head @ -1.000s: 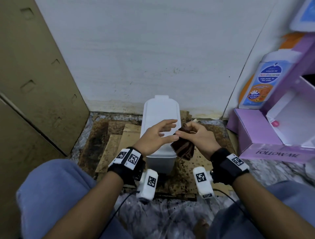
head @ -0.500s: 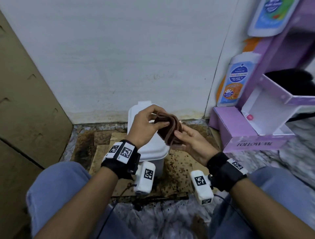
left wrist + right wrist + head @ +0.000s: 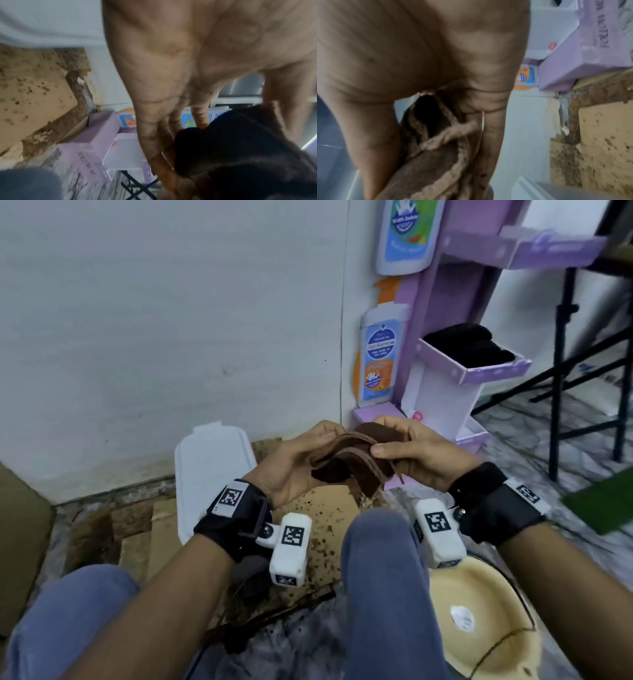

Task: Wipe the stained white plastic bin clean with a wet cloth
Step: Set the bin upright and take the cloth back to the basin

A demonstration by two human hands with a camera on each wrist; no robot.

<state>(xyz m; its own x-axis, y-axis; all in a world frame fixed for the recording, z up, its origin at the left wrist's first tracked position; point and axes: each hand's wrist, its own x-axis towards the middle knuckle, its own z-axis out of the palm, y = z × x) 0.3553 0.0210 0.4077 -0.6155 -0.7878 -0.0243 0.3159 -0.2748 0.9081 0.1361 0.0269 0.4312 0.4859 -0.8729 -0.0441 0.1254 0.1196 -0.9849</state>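
Both hands hold 1 folded brown cloth [image 3: 356, 460] up between them, above the raised knee: left hand [image 3: 294, 463] has its grip curled round the cloth's left end with thumb on top, right hand [image 3: 421, 453] pinches the right end, thumb pressed on the stitched edge. The white plastic bin [image 3: 209, 474] stands on the floor against the wall, left of and below the hands, apart from the cloth, on spattered brown cardboard [image 3: 329, 508]. A purple display stand [image 3: 442, 371] with bottle cut-outs sits right, and a cream basin [image 3: 486, 621] by the right forearm.
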